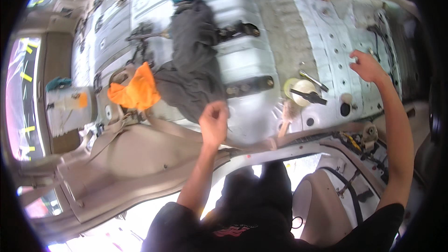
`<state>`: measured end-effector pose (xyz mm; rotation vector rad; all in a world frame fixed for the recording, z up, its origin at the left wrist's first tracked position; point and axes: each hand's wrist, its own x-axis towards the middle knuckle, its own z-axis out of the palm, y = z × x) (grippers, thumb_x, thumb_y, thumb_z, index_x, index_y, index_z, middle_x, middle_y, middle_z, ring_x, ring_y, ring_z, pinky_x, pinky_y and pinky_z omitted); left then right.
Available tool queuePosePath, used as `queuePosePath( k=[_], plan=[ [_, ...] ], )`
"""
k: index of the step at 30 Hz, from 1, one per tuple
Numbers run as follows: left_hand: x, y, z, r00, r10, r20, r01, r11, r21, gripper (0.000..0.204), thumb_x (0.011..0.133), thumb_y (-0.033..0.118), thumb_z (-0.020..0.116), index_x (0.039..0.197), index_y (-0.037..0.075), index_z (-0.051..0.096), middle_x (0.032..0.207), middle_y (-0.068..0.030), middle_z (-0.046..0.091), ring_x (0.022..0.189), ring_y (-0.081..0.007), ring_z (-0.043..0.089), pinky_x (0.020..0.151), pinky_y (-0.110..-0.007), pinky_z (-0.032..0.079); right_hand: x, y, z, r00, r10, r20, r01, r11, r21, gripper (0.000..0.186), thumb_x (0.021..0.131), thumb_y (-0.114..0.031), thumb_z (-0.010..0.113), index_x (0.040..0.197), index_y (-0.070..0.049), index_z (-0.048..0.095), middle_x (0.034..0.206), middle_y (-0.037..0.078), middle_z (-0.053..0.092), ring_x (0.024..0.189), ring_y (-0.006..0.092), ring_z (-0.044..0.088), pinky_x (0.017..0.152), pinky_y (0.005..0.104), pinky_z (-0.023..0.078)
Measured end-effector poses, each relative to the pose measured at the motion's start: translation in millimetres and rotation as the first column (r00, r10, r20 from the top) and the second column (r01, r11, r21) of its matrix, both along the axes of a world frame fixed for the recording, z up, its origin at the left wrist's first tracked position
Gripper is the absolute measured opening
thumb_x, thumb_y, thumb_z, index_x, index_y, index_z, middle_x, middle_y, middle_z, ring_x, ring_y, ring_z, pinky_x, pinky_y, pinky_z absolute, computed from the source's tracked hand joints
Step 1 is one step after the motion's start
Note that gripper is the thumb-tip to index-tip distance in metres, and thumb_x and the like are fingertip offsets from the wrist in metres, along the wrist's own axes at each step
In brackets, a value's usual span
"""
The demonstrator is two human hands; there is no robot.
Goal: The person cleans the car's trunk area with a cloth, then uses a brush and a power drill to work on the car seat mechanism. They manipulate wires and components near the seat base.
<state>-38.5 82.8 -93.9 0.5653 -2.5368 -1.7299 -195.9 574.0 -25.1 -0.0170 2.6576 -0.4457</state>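
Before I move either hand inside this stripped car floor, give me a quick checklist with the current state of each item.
1. Left hand closed on the edge of the dark grey cloth: ok, fingers curled at its lower corner.
2. Right hand braced on the bare metal floor panel: ok, fingers spread on it.
3. Orange rag apart from both hands: ok.
4. Round yellowish container and metal tool lie between the hands: ok, untouched.
5. Brush near the sill: ok.
6. What lies under the cloth: cannot tell.
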Motion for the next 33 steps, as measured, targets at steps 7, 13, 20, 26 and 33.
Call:
queuePosePath(
  k=[7, 13, 20, 26, 33],
  plan=[
    [-142, -109, 44, 0.914, 0.402, -0.061, -0.33, 0.82, 0.467, 0.022, 0.094, 0.011, 0.056, 0.11, -0.004, 0.057, 0.092, -0.0114, 0.065, 0.077, -0.0213, 0.066, 0.068, -0.031, 0.055, -12, 42, 6, 0.984, -0.108, -0.141, 0.096, 0.991, -0.093, 0.032, 0.086, -0.015, 0.067, 0.114, -0.003, 0.059, 0.077, 0.016, 0.062, 0.069, 0.0256, 0.058, 0.068, 0.0377, 0.047],
    [-260, -188, 5, 0.843, 0.495, 0.211, -0.516, 0.633, 0.578, 0.031, 0.097, 0.02, 0.052, 0.119, -0.002, 0.052, 0.107, -0.0171, 0.061, 0.091, -0.0301, 0.065, 0.075, -0.041, 0.056, 0, 41, -3, 0.985, -0.164, -0.058, 0.161, 0.986, -0.042, 0.036, 0.085, -0.014, 0.067, 0.117, -0.002, 0.06, 0.078, 0.015, 0.063, 0.071, 0.0264, 0.062, 0.071, 0.038, 0.049],
    [-344, -180, -46, 0.757, 0.504, 0.416, -0.653, 0.566, 0.503, 0.039, 0.093, 0.028, 0.06, 0.119, 0.0, 0.056, 0.101, -0.0161, 0.065, 0.082, -0.0296, 0.064, 0.068, -0.047, 0.053, 41, 35, 23, 0.979, -0.201, 0.025, 0.199, 0.978, 0.065, 0.036, 0.085, -0.014, 0.066, 0.117, 0.0, 0.061, 0.08, 0.019, 0.068, 0.076, 0.0309, 0.068, 0.072, 0.0375, 0.052],
    [-374, -187, -62, 0.771, 0.633, 0.063, -0.591, 0.676, 0.441, 0.037, 0.092, 0.025, 0.058, 0.092, -0.012, 0.062, 0.089, -0.021, 0.068, 0.073, -0.0276, 0.065, 0.066, -0.044, 0.052, 30, 33, 47, 0.985, -0.162, -0.051, 0.164, 0.986, 0.02, 0.034, 0.085, -0.014, 0.065, 0.117, 0.0, 0.061, 0.083, 0.02, 0.068, 0.076, 0.0317, 0.067, 0.072, 0.0381, 0.051],
    [-380, -188, 75, 0.854, 0.424, -0.3, -0.47, 0.878, -0.096, 0.051, 0.095, 0.037, 0.055, 0.079, -0.01, 0.07, 0.078, -0.0204, 0.071, 0.074, -0.0295, 0.069, 0.072, -0.04, 0.052, -38, -94, 95, 0.891, -0.037, -0.453, -0.119, 0.943, -0.311, 0.03, 0.095, -0.002, 0.057, 0.124, 0.0, 0.058, 0.112, 0.011, 0.067, 0.099, 0.0179, 0.066, 0.087, 0.0287, 0.051]
  ],
)
